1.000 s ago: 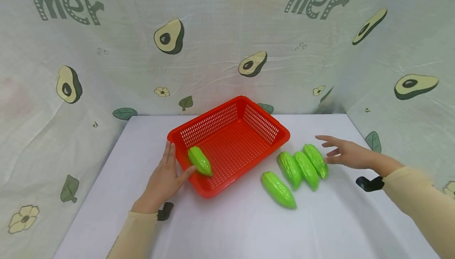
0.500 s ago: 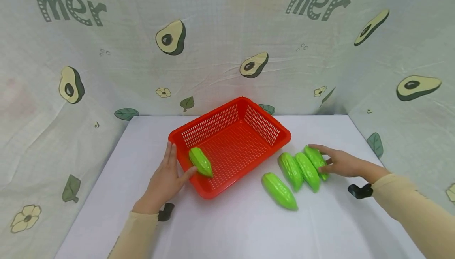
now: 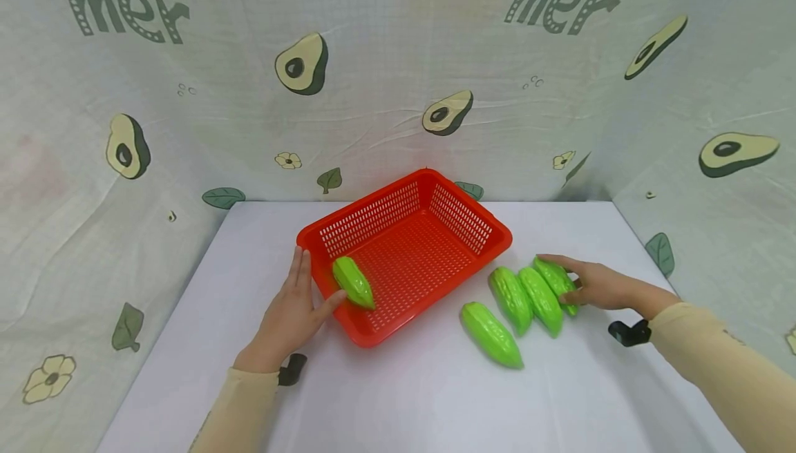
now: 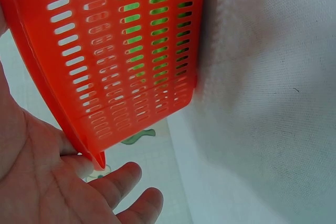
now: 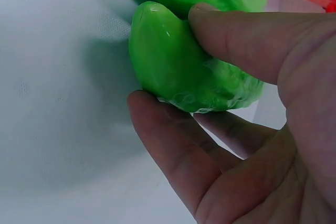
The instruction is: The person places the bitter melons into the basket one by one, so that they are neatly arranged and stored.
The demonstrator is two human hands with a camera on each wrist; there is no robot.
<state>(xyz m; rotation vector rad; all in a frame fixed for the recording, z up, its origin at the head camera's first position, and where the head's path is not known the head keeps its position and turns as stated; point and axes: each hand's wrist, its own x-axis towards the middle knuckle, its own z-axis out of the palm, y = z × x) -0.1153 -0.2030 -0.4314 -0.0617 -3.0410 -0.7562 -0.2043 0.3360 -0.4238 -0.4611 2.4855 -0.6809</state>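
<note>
Compared with a second ago, the person's right hand (image 3: 602, 288) has come down from just above the row of veggies and is now on the rightmost green gourd (image 3: 552, 275), and everything else basically sits where it did, apart from a tiny shift of the head view. Fingers on that hand are only partly spread: thumb on one side of the gourd, a couple of fingers curled along the other, so yeah, it's got a proper pinch on it. Looks like the gourd is lying on the white table (image 3: 385, 405), though can't tell if it's lifted even a little

Right next to it is the middle gourd (image 3: 541, 300), then the inner gourd (image 3: 512, 300) beside that, all three slanting the same way. Bit nearer the person there's the front gourd (image 3: 493, 335), also tilted

Left hand (image 3: 291, 320) is on the red basket (image 3: 413, 249), fingers pretty much straight along the outside of its left end, thumb stretched out over the rim, not really wrapped round anything. One more, the basket gourd (image 3: 354, 282), lies inside by that same end, and the left wrist view catches its green through the slots
</note>
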